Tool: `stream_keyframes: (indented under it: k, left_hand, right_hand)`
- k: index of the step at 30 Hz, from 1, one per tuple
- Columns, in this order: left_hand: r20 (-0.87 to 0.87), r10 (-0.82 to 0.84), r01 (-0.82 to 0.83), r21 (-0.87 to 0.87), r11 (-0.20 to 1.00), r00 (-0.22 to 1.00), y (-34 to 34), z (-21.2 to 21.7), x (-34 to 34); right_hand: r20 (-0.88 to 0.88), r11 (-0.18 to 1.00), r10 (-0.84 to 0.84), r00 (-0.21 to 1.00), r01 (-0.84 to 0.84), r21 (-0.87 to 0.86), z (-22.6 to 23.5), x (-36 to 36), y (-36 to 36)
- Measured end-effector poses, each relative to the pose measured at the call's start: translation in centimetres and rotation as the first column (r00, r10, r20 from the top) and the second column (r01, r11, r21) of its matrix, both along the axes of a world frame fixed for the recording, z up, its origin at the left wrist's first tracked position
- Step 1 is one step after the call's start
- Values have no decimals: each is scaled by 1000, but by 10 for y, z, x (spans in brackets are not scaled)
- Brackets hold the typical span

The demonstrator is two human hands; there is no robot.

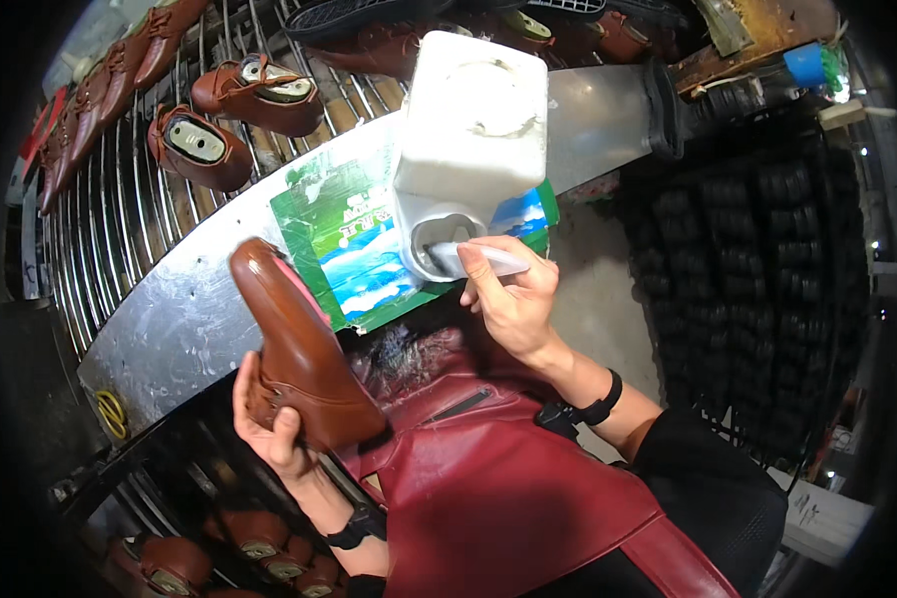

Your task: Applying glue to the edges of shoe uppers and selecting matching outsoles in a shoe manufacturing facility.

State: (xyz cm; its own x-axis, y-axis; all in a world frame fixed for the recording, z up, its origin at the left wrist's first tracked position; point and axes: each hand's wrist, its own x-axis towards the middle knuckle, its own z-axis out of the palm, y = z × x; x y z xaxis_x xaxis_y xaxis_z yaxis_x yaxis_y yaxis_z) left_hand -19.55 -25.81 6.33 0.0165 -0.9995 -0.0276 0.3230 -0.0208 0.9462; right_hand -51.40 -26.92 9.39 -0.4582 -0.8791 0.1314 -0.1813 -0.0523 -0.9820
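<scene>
Metal-bar rack (100, 259): stands along the counter's far and left edges; carries brown shoes, among them a pair (254, 95) placed close together opposite the counter's far edge. Dark rack of stacked black pieces (757, 269): on the floor side, beyond the counter's right-hand part; individual pieces too dim to identify. Counter (184, 309): grey metal, surface scuffed and spotted, narrowing to its left corner; edges appear curved. Lower shelf (145, 498): beneath the counter's near edge at the left; barred, in shadow, with further brown shoes upon it. Dark red apron (528, 498): worn by the person, against the counter's near edge; dark smudging at its upper part. Green-and-blue printed sheet (369, 269): flat on the counter, reaching its near edge, right of the left corner. White square-sided container (468, 130): on the sheet, toward the counter's far edge. Brown shoe (299, 349): held across the counter's near edge, left of the sheet; toe over the counter, pink showing along one side. White cup (448, 239): just on the near side of the container; whether joined to it cannot be determined. Left grip (274, 424): grasping the shoe around its laced part. Right grip (513, 299): closed about a pale handle (493, 261), whose far end enters the cup's mouth. Yellow coil (112, 414): beside the counter's left corner.
</scene>
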Motion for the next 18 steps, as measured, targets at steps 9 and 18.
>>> stream_keyframes:
  k: [9,18]
  left_hand:
    - [-44,-65,71,150,986,997,32,13,-24]
    - [-119,-87,103,139,985,989,16,25,-17]
  right_hand:
    - [809,955,189,556,-294,-21,48,4,-34]
    - [562,862,472,679,-490,-131,53,27,3]
